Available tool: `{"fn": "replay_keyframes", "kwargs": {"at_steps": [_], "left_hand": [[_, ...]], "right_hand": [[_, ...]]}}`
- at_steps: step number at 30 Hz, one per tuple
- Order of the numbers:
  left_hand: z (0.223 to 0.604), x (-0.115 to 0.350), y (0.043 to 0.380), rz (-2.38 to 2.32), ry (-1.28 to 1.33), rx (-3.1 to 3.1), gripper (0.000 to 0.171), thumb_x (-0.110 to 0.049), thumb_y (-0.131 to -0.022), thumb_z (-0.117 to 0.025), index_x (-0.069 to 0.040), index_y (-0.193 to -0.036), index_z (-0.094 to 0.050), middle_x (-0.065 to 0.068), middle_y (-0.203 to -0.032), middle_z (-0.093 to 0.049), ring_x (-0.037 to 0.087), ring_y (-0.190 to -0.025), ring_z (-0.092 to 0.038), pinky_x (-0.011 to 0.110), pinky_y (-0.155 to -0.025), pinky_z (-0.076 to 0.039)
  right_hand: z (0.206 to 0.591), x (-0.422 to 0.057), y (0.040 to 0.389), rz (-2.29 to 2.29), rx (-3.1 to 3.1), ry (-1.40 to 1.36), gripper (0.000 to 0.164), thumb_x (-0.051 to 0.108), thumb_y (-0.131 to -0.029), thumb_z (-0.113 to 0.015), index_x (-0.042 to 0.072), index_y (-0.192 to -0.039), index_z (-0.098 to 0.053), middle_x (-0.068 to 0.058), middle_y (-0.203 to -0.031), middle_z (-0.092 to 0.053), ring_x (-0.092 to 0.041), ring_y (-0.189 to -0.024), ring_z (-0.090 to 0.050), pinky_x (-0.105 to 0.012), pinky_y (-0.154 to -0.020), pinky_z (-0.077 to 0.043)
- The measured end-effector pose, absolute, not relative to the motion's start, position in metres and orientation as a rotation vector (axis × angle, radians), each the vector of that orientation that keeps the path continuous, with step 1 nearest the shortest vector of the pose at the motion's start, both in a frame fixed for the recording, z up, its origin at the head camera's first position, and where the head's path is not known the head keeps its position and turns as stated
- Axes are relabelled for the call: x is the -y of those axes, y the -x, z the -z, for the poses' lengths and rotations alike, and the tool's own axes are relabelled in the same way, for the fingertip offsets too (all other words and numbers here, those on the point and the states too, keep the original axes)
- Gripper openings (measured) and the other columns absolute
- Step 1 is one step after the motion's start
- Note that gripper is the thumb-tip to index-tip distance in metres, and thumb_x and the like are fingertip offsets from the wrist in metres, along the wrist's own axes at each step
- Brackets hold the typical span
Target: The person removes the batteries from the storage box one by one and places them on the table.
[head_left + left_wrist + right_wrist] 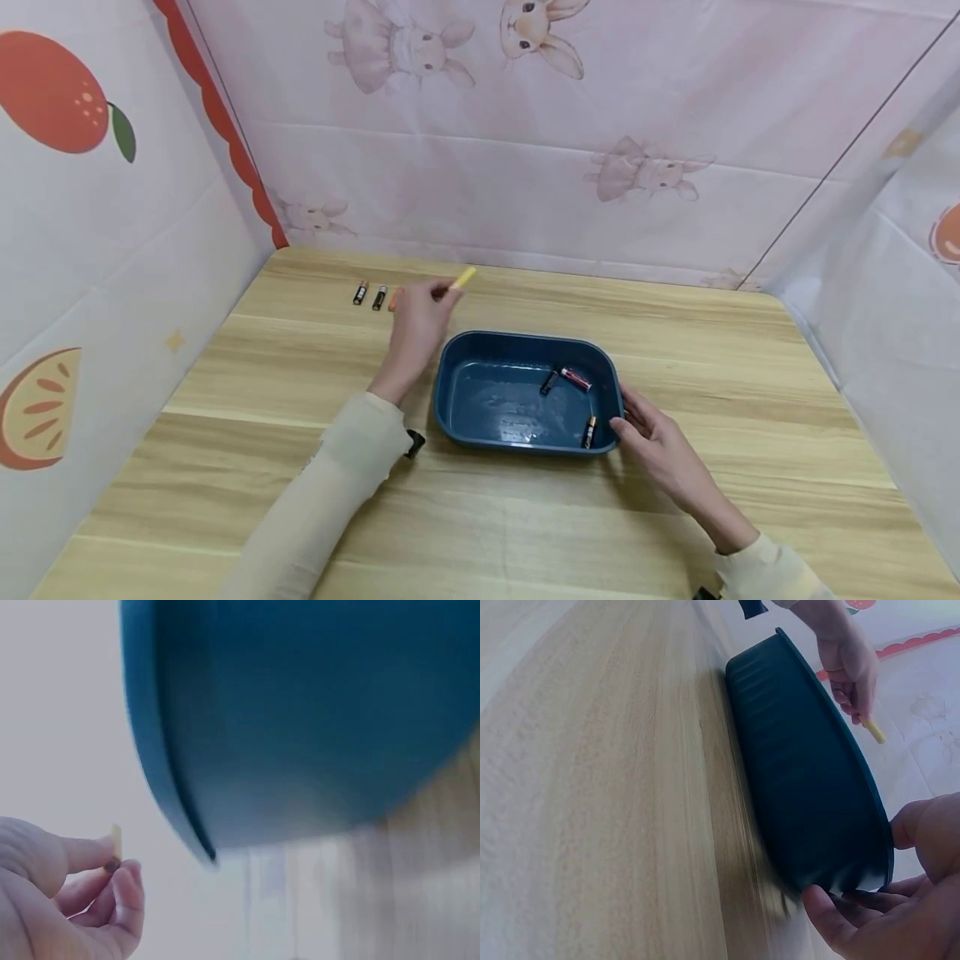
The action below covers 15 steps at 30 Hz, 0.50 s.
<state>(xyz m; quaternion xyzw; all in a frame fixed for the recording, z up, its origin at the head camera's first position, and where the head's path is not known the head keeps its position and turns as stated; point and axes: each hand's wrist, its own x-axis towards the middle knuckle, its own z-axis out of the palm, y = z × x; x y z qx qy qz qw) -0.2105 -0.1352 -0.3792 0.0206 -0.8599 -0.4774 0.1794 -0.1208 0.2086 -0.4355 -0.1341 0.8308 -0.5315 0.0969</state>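
Note:
My left hand [417, 329] pinches a small yellow battery [466, 277] between thumb and fingertips, raised beyond the left end of a dark blue plastic basin [487, 398]. In the left wrist view the battery [117, 838] pokes up from the fingertips. My right hand [663, 454] grips the basin's right end, thumb at the rim and fingers along the outer wall. Inside the basin lie a black battery [550, 382], a red battery [576, 379] and a black battery with a copper end [589, 432], all toward the right.
At the back left of the wooden table [247, 467], a copper-topped battery [361, 292], a black battery [379, 297] and an orange battery [395, 300] stand in a row. The orange one is partly hidden by my left hand. Printed cloth walls [480, 192] enclose the table's back and sides.

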Motion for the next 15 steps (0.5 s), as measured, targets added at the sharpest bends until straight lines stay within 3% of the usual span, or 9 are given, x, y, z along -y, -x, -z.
{"fn": "replay_keyframes", "kwargs": {"at_steps": [5, 9, 13, 15], "left_hand": [[0.398, 0.156, 0.23, 1.267, -0.194, 2.375, 0.022, -0.014, -0.098, -0.074, 0.0, -0.114, -0.077, 0.015, -0.099, -0.076, 0.028, -0.087, -0.064, 0.038, -0.079, -0.048], [0.413, 0.163, 0.24, 1.289, -0.287, 2.403, 0.02, -0.012, -0.097, -0.074, 0.0, -0.113, -0.078, 0.017, -0.102, -0.076, 0.031, -0.095, -0.066, 0.044, -0.084, -0.052], [0.426, 0.168, 0.247, 1.303, -0.384, 2.447, 0.02, -0.01, -0.097, -0.073, 0.002, -0.113, -0.077, 0.02, -0.111, -0.075, 0.036, -0.117, -0.063, 0.048, -0.101, -0.047], [0.432, 0.17, 0.25, 1.314, -0.428, 2.472, 0.021, -0.011, -0.098, -0.072, 0.003, -0.113, -0.077, 0.021, -0.112, -0.074, 0.037, -0.119, -0.062, 0.048, -0.101, -0.047]], "right_hand": [[0.436, -0.209, 0.121, 1.58, -2.451, 0.403, 0.06, 0.015, -0.11, -0.052, -0.004, -0.16, -0.026, -0.026, -0.163, -0.031, -0.04, -0.147, -0.036, -0.009, -0.097, -0.039], [0.435, -0.209, 0.122, 1.58, -2.448, 0.41, 0.06, 0.016, -0.11, -0.052, -0.003, -0.16, -0.026, -0.025, -0.163, -0.03, -0.04, -0.147, -0.035, -0.01, -0.097, -0.039], [0.435, -0.209, 0.122, 1.579, -2.452, 0.406, 0.06, 0.017, -0.11, -0.053, -0.003, -0.161, -0.026, -0.025, -0.163, -0.03, -0.039, -0.147, -0.036, -0.01, -0.098, -0.039], [0.436, -0.208, 0.122, 1.58, -2.452, 0.401, 0.06, 0.016, -0.11, -0.053, -0.003, -0.161, -0.027, -0.025, -0.163, -0.031, -0.039, -0.147, -0.036, -0.01, -0.097, -0.039]]}}
